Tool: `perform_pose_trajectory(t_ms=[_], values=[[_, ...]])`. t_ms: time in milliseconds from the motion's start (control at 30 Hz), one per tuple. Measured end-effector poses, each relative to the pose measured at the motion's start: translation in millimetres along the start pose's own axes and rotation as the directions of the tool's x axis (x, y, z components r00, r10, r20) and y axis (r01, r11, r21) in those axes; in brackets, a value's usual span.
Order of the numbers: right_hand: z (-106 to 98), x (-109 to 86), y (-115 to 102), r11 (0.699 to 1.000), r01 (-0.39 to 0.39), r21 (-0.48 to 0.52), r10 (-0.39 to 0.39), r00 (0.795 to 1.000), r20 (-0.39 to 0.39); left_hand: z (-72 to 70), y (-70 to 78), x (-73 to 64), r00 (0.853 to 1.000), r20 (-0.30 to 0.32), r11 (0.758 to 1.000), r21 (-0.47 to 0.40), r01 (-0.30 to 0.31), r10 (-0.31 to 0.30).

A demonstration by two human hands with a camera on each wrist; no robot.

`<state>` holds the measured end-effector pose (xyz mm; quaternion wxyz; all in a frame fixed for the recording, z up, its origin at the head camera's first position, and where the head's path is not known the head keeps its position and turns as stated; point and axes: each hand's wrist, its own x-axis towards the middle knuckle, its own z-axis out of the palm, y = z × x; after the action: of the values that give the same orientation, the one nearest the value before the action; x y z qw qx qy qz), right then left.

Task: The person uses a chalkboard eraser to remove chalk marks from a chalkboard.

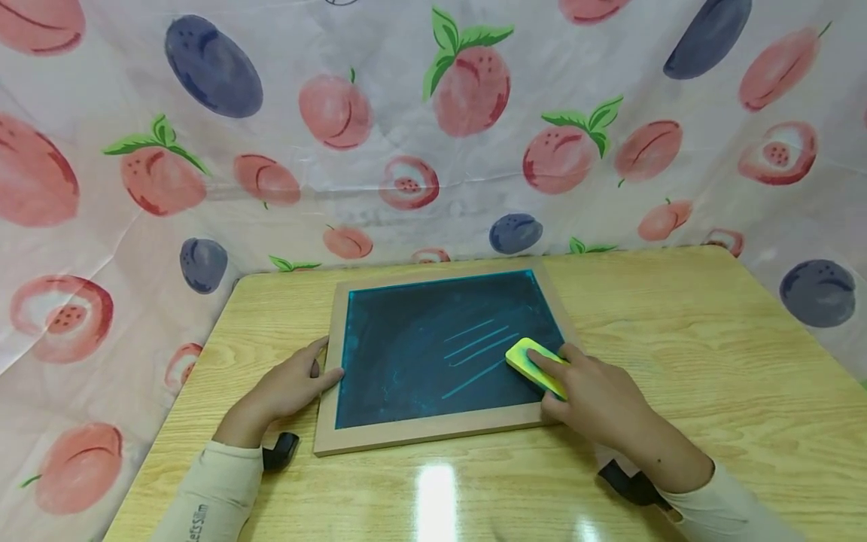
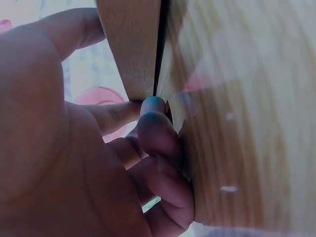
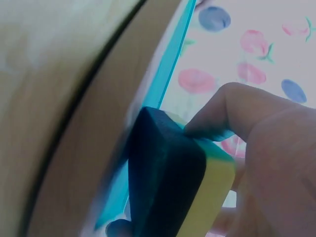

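A wood-framed chalkboard [image 1: 400, 339] lies on the table with several pale blue strokes across its dark surface. My right hand [image 1: 596, 391] grips a yellow chalkboard eraser [image 1: 524, 352] over the board's right part. The eraser's dark felt side [image 3: 165, 168] faces the board, close to the frame, in the right wrist view. At the board's left side, my left hand [image 1: 291, 380] holds the wooden frame [image 2: 133, 49], thumb on its top and the other fingers bent against its outer edge. Blue-green dust marks one fingertip [image 2: 154, 104] in the left wrist view.
The light wood table [image 1: 677, 324] extends on both sides of the board. A fruit-print cloth [image 1: 420, 98] hangs behind it and along the sides. Black wrist mounts [image 1: 281, 452] sit below both wrists.
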<state>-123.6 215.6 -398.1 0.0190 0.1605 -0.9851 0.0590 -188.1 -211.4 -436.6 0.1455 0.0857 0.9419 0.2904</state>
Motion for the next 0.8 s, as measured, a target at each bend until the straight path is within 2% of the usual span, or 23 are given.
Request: perform_pose_trajectory(t_ms=[133, 333, 533, 800], values=[[-3.6, 0.5, 14.1, 0.999, -0.038, -0.019, 0.038, 0.999, 0.001, -0.4, 1.9, -0.5, 1.000, -0.003, 1.000, -0.007, -0.011, 0.011], [-5.7, 1.5, 26.1, 0.997, -0.063, -0.042, 0.061, 0.997, -0.037, -1.0, 4.2, 0.6, 1.000, -0.010, 0.999, 0.030, 0.015, -0.015], [-3.1, 1.7, 25.0, 0.998, -0.068, -0.020, 0.067, 0.997, -0.040, -0.7, 3.9, 0.2, 1.000, -0.017, 0.999, 0.051, 0.017, -0.016], [6.3, 3.9, 14.3, 1.000, -0.018, 0.014, 0.018, 0.999, -0.033, 1.2, 2.6, 0.3, 1.000, -0.022, 0.998, 0.060, 0.002, -0.001]])
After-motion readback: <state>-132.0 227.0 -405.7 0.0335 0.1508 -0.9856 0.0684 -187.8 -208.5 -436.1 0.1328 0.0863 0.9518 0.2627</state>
